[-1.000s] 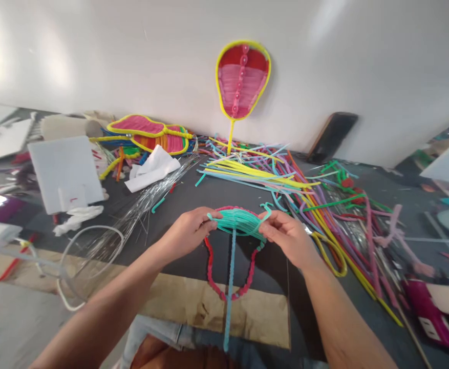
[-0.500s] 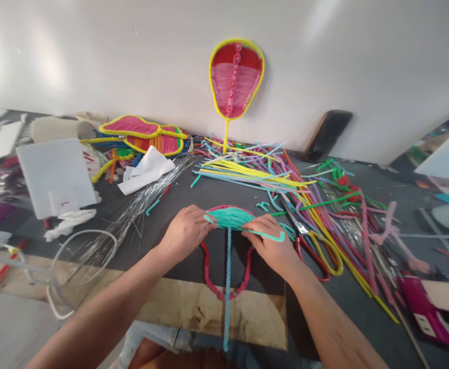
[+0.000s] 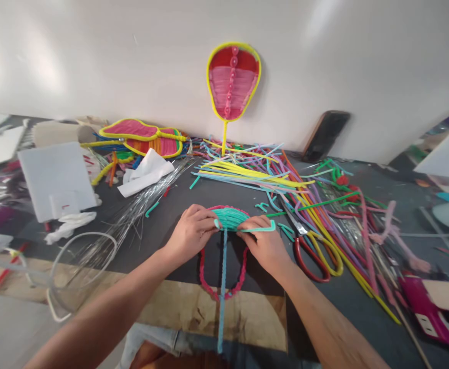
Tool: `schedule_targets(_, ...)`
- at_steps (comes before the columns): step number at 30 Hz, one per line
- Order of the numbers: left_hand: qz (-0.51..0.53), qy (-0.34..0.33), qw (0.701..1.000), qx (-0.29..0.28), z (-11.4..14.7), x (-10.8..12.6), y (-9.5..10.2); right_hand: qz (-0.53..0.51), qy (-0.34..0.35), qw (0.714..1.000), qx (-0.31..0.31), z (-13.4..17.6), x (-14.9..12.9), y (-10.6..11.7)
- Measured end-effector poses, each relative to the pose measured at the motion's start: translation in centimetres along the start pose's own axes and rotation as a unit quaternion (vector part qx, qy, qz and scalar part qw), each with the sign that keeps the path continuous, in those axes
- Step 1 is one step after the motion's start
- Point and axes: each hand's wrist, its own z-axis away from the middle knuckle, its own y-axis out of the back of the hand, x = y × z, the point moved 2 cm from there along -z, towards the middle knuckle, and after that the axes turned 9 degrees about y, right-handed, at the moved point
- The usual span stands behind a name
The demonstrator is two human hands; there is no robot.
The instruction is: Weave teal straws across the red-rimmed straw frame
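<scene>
In the head view, a fan-shaped frame of pink-red pipe cleaner (image 3: 202, 271) with a light blue pipe-cleaner stem (image 3: 222, 287) lies before me. Rows of turquoise pipe cleaner (image 3: 229, 215) fill its top. Across the lowest row runs another turquoise pipe cleaner (image 3: 260, 228), its right end bent upward. My left hand (image 3: 193, 231) is closed at the left edge of the frame, pinching this strip near its short left end. At the opposite edge, my right hand (image 3: 264, 245) pinches the same strip; its fingertips are partly hidden behind the work.
A finished yellow-rimmed fan (image 3: 234, 82) leans on the white wall. Scissors (image 3: 316, 251) lie right of my hand, beside loose coloured pipe cleaners (image 3: 247, 174). Thin wires (image 3: 147, 197), white paper (image 3: 147, 171) and a white cable (image 3: 82, 236) are left. A phone (image 3: 326, 134) leans behind; a magenta tool (image 3: 426, 310) sits right.
The frame and stem have shifted slightly left. My hands have come a little closer together, both still pinching the turquoise strip, whose bent right end has moved left.
</scene>
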Motion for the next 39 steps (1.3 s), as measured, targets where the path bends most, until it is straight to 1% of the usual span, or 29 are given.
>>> schedule_targets(4, -0.022, 0.045, 0.998, -0.029, -0.2, 0.4, 0.1, -0.011, 0.007, 1.0, 0.024, 0.0, -0.3, -0.2)
schedule_targets(7, -0.015, 0.051, 0.998, -0.037, -0.2, 0.5, -0.1, -0.026, 0.006, 0.999, 0.026, -0.1, -0.3, -0.3)
schedule_targets(17, -0.024, -0.02, 0.999, -0.032, 0.1, -0.3, 0.1, -0.023, 0.014, 0.999, 0.026, -0.4, -0.6, -0.1)
schedule_targets(20, -0.006, -0.017, 0.999, -0.027, 0.1, -0.3, 0.3, -0.037, 0.018, 0.999, 0.023, -0.4, -1.1, 0.4)
schedule_targets(24, 0.038, -0.011, 0.999, -0.033, 0.0, -0.1, 0.2, -0.025, 0.014, 1.0, 0.002, -0.2, -1.4, 0.6)
schedule_targets(27, 0.063, -0.023, 0.997, -0.039, -0.1, 0.0, 0.0, -0.012, 0.021, 1.0, 0.011, 0.0, -1.0, 0.2)
schedule_targets(32, 0.089, -0.061, 0.994, -0.034, -0.3, -0.2, -0.1, -0.023, 0.034, 0.998, 0.04, 0.0, -0.4, -0.3)
schedule_targets(36, 0.084, -0.076, 0.992, -0.063, -0.2, -0.6, -0.2, -0.017, 0.034, 0.999, 0.034, -0.1, -0.4, -0.5)
schedule_targets(39, 0.091, -0.066, 0.992, -0.061, -0.1, -0.6, -0.2, -0.008, 0.033, 0.999, 0.028, -0.1, -0.5, -0.6)
